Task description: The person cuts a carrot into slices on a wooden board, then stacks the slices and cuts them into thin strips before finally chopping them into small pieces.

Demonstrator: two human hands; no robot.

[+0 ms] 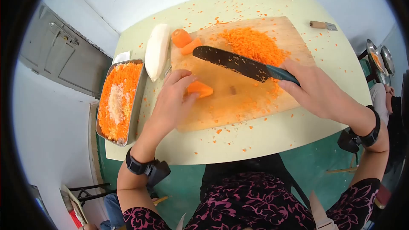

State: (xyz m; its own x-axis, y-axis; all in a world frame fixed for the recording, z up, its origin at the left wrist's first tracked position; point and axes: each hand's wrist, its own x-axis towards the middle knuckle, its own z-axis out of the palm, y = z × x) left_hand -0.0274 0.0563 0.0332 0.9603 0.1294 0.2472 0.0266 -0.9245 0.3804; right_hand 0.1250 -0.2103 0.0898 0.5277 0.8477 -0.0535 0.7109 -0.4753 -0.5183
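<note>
Left hand [172, 98] pins carrot piece [200, 89] on cutting board [238, 102]; right hand [317, 91], grip closed on knife [238, 64], blade angled just above-right of piece.

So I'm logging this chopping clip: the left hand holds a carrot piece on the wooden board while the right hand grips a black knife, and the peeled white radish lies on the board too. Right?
Not quite. The white radish lies off the cutting board, on the table between the board and the metal tray, as the head view shows. The rest holds: left hand on the carrot piece, right hand gripping the black knife.
</note>
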